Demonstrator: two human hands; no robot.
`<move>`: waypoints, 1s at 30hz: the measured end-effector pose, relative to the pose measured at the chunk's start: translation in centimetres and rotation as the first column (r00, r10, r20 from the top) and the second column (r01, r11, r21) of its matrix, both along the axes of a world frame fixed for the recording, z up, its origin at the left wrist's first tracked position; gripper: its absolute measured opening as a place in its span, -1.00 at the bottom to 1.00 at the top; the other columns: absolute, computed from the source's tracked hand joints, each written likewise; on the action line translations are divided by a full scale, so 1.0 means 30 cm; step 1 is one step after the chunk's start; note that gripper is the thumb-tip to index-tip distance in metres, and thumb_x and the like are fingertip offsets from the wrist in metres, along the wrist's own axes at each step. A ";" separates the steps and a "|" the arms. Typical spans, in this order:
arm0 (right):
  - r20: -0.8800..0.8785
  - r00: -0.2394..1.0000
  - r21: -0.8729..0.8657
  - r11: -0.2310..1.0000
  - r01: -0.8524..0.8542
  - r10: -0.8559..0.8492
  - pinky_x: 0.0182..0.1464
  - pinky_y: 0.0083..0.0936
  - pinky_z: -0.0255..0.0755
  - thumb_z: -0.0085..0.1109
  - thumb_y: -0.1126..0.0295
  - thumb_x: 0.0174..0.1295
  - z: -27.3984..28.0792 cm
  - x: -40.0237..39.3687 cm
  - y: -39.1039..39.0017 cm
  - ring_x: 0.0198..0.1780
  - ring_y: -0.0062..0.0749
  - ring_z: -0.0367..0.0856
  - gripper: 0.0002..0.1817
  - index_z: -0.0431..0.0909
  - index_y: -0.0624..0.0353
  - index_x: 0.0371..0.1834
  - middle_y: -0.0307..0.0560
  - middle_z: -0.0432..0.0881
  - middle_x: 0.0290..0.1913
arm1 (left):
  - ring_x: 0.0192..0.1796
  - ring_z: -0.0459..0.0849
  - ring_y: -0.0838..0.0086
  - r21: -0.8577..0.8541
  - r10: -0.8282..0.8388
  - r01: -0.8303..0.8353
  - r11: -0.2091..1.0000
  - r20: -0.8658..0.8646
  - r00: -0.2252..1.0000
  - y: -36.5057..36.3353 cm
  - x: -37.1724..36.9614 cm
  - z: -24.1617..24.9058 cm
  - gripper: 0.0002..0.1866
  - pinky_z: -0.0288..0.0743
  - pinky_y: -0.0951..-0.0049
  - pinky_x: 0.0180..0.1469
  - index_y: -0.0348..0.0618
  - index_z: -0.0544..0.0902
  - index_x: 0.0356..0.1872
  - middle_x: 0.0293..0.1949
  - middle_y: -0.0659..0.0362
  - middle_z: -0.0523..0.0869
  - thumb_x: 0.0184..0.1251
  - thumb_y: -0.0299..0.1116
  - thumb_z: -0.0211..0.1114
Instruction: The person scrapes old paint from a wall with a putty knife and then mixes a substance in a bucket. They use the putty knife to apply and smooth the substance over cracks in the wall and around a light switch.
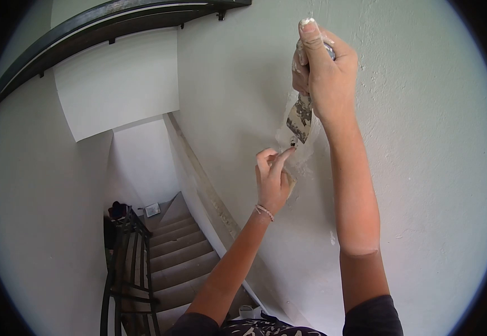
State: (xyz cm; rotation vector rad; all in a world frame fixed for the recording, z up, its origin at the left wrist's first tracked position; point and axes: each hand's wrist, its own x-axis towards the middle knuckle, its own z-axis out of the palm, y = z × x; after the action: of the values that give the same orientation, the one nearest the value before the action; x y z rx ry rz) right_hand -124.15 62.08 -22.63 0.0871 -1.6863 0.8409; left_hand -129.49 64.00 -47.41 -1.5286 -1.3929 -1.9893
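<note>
Well to the left of a small dark spot [293, 144] on the wall, and above it, runs a black handrail [114, 25]; below that, also left of the spot, stand a black railing [112, 269] and grey stairs [179, 255]. Next comes the left hand [272, 187], just below and left of the spot, its index finger stretched up so that the tip is right at the spot's lower edge, the other fingers bent. A pale tan edge [292, 183] shows beside this hand, below the spot; I cannot tell what it belongs to or whether the hand grips it. A beaded bracelet [264, 212] circles the wrist.

Directly above the spot is the putty knife [299, 119], blade pointing down, its lower edge close to the spot. The blade is narrow near the handle and widens downward to a slanted edge; its face is cream, blotched with dark grey patches. A rounded, shiny end of the handle shows near the top.

Above and right of the spot, the right hand [330, 70] is wrapped around that handle, thumb upward, with white paste on the thumb and fingers. Farthest right of the spot, the pale wall [422, 168] looks bumpy.
</note>
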 end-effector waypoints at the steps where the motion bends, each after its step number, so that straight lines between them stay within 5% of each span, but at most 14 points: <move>1: 0.010 1.000 0.004 1.000 -0.016 0.016 -0.68 -0.69 0.08 0.24 0.02 0.38 -0.007 -0.005 0.010 -0.68 -0.77 0.23 -0.49 0.41 0.11 -0.62 -0.41 0.33 -0.69 | 0.00 0.42 0.26 0.008 0.009 -0.009 1.000 0.037 0.999 0.008 -0.005 -0.017 -0.57 0.41 0.28 0.07 -0.19 0.60 -0.18 0.04 0.07 0.26 -0.03 -0.84 -0.02; 10: 0.234 0.953 -0.036 0.978 0.204 -0.190 -0.56 -0.59 0.17 0.27 0.07 0.37 -0.120 -0.094 0.155 -0.61 -0.69 0.25 -0.51 0.48 0.19 -0.63 -0.38 0.33 -0.70 | 0.00 0.42 0.28 0.000 -0.022 0.022 1.000 0.216 0.976 -0.080 -0.024 -0.055 -0.54 0.41 0.30 0.07 -0.21 0.52 -0.07 0.02 0.07 0.25 0.00 -0.85 -0.01; 17: 0.136 0.968 -0.050 0.974 0.219 -0.211 -0.55 -0.58 0.18 0.26 0.07 0.37 -0.125 -0.100 0.173 -0.60 -0.70 0.26 -0.50 0.48 0.20 -0.62 -0.37 0.35 -0.69 | -0.01 0.42 0.31 -0.037 0.031 -0.022 0.999 0.259 0.965 -0.177 -0.063 -0.120 -0.56 0.39 0.33 0.08 -0.17 0.52 -0.06 -0.01 0.08 0.28 0.02 -0.82 0.04; 30: 0.236 0.963 -0.069 0.986 0.152 -0.132 -0.55 -0.59 0.17 0.24 0.06 0.39 -0.201 -0.171 0.203 -0.61 -0.69 0.23 -0.49 0.46 0.22 -0.59 -0.37 0.32 -0.69 | -0.11 0.44 0.41 -0.156 0.163 -0.126 0.980 0.251 0.954 -0.413 -0.113 -0.252 -0.67 0.37 0.41 -0.02 -0.17 0.54 -0.10 -0.07 0.13 0.34 0.16 -0.75 0.05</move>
State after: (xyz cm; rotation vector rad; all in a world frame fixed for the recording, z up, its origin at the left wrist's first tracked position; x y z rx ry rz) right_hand -129.28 68.16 -28.65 -0.1965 -1.8461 0.8392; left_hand -132.89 51.60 -54.96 -1.2045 -1.7259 -2.1010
